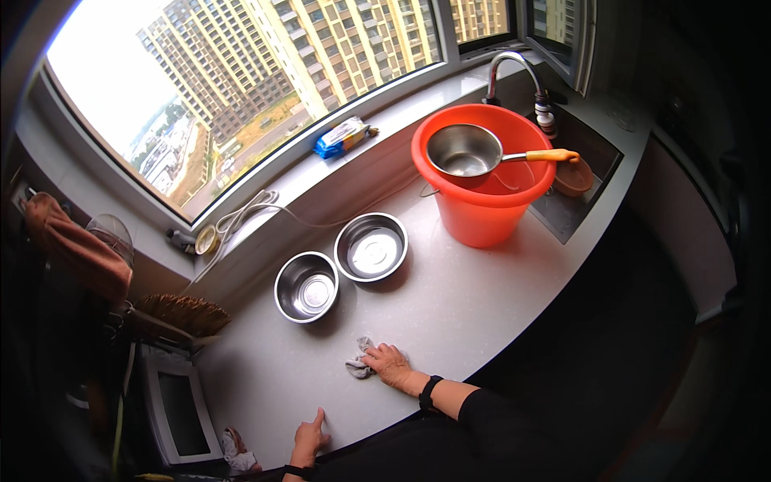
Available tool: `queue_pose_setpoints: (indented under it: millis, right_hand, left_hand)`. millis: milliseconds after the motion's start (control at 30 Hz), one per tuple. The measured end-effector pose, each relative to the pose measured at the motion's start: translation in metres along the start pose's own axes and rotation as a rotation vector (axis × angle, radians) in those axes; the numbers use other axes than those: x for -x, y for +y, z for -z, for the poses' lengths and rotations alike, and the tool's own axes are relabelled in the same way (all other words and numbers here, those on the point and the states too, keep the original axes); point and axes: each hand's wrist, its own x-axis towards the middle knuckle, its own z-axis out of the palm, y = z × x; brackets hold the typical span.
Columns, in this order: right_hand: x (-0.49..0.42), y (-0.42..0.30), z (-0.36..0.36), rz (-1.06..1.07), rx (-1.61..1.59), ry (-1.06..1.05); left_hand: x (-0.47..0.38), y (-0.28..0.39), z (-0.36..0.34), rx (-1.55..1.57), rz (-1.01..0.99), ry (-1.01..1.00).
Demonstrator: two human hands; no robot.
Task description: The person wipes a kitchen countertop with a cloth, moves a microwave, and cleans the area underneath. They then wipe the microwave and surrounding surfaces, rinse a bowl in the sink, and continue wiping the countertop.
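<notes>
My right hand (pixel 390 365) presses a crumpled grey cloth (pixel 360 366) onto the pale countertop (pixel 433 319), its fingers over the cloth's right part. My left hand (pixel 309 436) rests at the counter's front edge with the index finger pointing forward; nothing shows in it, and its other fingers are bent. Beyond the cloth, two stainless steel bowls stand side by side. The nearer bowl (pixel 307 287) is at the left, and the second bowl (pixel 371 247) lies just up and to its right. Shiny bottoms show inside both.
A red plastic bucket (pixel 482 220) stands beside the sink (pixel 560 208), a steel ladle (pixel 464 150) with an orange handle across its rim. A curved faucet (pixel 515 55) rises behind. A microwave (pixel 184 410) sits at left. On the windowsill are a wipes packet (pixel 342 137) and a cable (pixel 241 211).
</notes>
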Motion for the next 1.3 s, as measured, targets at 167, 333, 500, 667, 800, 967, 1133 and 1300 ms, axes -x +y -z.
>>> queue_pose_setpoints:
  millis: [167, 333, 500, 667, 800, 967, 1133, 1300]
  right_hand:
    - [-0.003, -0.015, -0.009, 0.028, -0.018, 0.016]
    - [-0.015, -0.033, -0.018, 0.064, -0.013, -0.040]
    - [-0.019, -0.054, -0.023, 0.095, -0.057, -0.123]
    - [-0.030, -0.047, -0.016, 0.027, 0.055, -0.210]
    - [-0.040, -0.025, -0.002, -0.143, 0.072, -0.089]
    - [-0.037, -0.019, 0.013, -0.190, -0.004, -0.215]
    - [-0.051, 0.000, 0.033, -0.312, -0.232, -0.305]
    - [-0.081, 0.039, 0.063, -0.593, -0.682, -0.414]
  left_hand:
    - [0.003, 0.005, -0.002, -0.017, -0.001, 0.023]
    - [0.000, 0.003, 0.004, -0.060, -0.109, 0.034]
    - [-0.003, -0.004, 0.010, -0.017, -0.129, -0.014]
    - [-0.002, -0.013, 0.008, 0.041, -0.181, 0.020]
    - [0.000, -0.013, 0.007, 0.051, -0.180, 0.020]
    - [0.004, -0.011, 0.006, 0.068, -0.169, 0.024]
    - [0.005, -0.012, 0.007, 0.080, -0.166, 0.035]
    - [0.009, -0.011, 0.006, 0.125, -0.140, 0.037]
